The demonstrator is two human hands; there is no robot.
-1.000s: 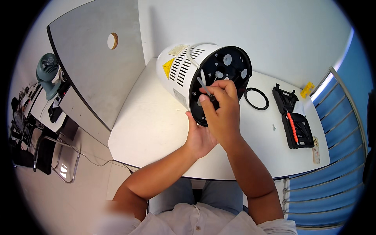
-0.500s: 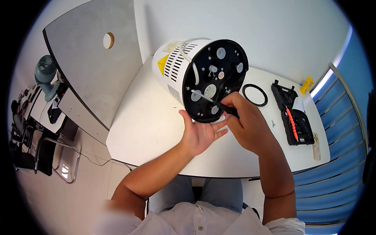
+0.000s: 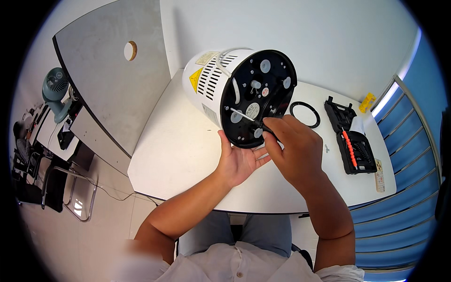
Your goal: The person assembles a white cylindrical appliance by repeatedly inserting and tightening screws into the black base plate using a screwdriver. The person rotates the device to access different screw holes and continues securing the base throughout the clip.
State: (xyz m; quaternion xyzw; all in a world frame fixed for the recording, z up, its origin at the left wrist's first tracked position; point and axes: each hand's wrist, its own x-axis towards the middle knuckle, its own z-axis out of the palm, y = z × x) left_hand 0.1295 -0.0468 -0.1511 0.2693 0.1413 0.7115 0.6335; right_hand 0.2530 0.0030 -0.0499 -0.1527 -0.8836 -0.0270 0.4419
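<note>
White cylindrical appliance (image 3: 221,89) lay tipped on its side on the white table (image 3: 178,150), black round base plate (image 3: 258,96) turned toward the person. The side wall showed vent slots and a yellow warning label.

Right hand (image 3: 293,150) was closed around the black handle of a thin screwdriver (image 3: 249,117). The metal shaft ran up and to the left from the fingers, and its tip sat on the base plate near a round grey pad. Whether the tip was seated in a screw could not be told.

Left hand (image 3: 237,160) was open, palm up, just left of and below the right-hand grip. Its fingers cupped the lower rim of the base plate and touched it; it held nothing closed in the palm.

Beyond the right hand, further back on the table, lay a black ring (image 3: 305,114), apart from the appliance. Right of the grip sat an open black tool case (image 3: 352,138) with an orange-handled tool inside. A small loose screw (image 3: 327,149) lay between the right hand and the case. Well left of the table, a teal fan (image 3: 56,89) stood on a lower surface.
</note>
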